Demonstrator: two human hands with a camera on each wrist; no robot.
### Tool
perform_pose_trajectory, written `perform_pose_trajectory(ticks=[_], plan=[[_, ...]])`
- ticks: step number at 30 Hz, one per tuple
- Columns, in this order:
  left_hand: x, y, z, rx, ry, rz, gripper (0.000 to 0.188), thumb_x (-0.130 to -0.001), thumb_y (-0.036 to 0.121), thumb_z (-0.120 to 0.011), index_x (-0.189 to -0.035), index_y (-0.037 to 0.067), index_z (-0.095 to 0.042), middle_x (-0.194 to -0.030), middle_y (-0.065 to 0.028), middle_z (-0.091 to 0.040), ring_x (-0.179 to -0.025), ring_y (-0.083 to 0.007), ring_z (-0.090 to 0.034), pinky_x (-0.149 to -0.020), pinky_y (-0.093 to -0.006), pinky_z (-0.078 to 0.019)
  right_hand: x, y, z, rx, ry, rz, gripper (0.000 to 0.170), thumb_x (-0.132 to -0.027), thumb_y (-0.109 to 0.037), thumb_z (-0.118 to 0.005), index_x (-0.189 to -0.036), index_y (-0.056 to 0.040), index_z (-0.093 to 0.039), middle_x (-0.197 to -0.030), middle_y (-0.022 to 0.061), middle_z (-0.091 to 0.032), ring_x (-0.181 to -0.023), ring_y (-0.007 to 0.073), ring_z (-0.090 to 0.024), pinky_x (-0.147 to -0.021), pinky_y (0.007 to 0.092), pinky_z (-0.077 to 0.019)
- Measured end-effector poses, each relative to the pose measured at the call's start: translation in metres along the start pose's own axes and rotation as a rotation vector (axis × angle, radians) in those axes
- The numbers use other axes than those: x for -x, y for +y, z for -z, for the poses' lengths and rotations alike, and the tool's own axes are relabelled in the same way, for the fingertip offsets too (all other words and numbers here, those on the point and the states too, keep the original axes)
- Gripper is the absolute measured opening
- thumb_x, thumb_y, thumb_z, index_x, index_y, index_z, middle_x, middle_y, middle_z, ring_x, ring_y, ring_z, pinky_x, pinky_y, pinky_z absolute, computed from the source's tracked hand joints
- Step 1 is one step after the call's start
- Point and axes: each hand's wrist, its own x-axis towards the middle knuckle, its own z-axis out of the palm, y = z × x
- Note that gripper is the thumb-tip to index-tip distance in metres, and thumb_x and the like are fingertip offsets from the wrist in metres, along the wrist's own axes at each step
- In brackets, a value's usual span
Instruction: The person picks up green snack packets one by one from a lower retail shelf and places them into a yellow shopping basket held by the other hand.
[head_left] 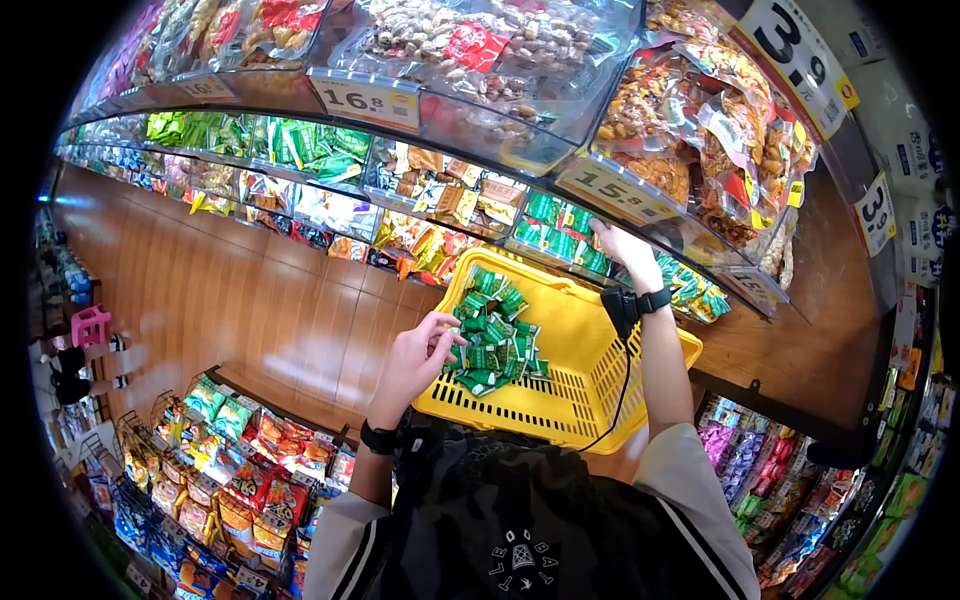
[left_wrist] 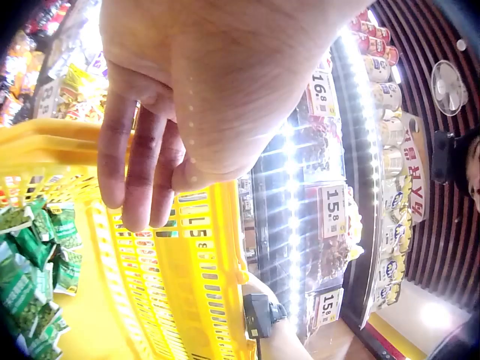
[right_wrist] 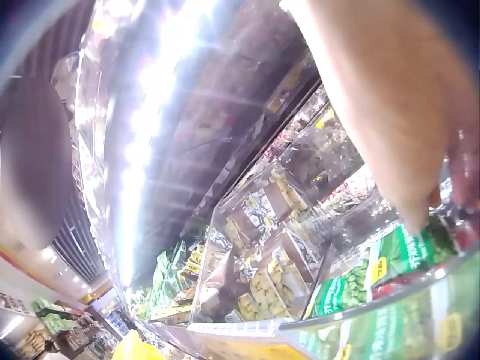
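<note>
Small green packets lie in a yellow basket in front of the body; the left wrist view shows the same green packets. My left hand hovers at the basket's left side, fingers loosely bent and holding nothing; in the left wrist view this hand hangs before the yellow rim. My right hand reaches under the upper shelf to a bin of green packets. In the right wrist view the thumb of the right hand touches green-and-white packets; its other fingertips are partly hidden, so a grip cannot be told.
Above hangs a shelf of bagged snacks with price tags. More bins with wrapped snacks run left along the lower shelf. Snack racks stand at lower left and lower right. A pink stool and a person's legs are at far left.
</note>
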Motion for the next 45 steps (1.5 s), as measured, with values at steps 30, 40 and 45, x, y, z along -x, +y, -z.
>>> perform_pose_trajectory(ticks=[30,40,45], plan=[[-0.007,0.003,0.002,0.018,-0.018,0.045,0.018,-0.106,0.013,-0.054,-0.115,-0.001,-0.062,-0.090,-0.0132,-0.077,-0.070,-0.0128,-0.073,-0.063,-0.0244,-0.0563,0.142,0.002,-0.100,0.071,-0.930,0.258,0.051,-0.093,-0.036,-0.070,-0.130,-0.0015,-0.059,-0.117,0.0207,-0.070,-0.106,0.0371,-0.067,-0.092,0.0446,-0.0537],[-0.006,0.001,0.000,-0.006,-0.001,0.021,0.018,-0.106,0.013,-0.053,-0.115,-0.001,-0.061,-0.090,-0.0124,-0.077,-0.070,-0.0133,-0.073,-0.062,-0.0245,-0.0561,0.203,0.065,-0.179,0.080,-0.579,0.105,0.036,-0.094,-0.025,-0.066,-0.125,-0.0085,-0.060,-0.113,0.0175,-0.070,-0.108,0.0373,-0.066,-0.088,0.0498,-0.0532],[-0.006,-0.001,0.000,-0.009,-0.004,0.022,0.018,-0.106,0.013,-0.053,-0.115,-0.001,-0.061,-0.090,-0.0128,-0.077,-0.069,-0.0135,-0.073,-0.062,-0.0247,-0.0561,0.207,0.100,-0.196,0.004,-0.348,0.058,0.030,-0.098,-0.021,-0.062,-0.125,-0.0075,-0.063,-0.113,0.0183,-0.071,-0.109,0.0369,-0.066,-0.088,0.0467,-0.0545]])
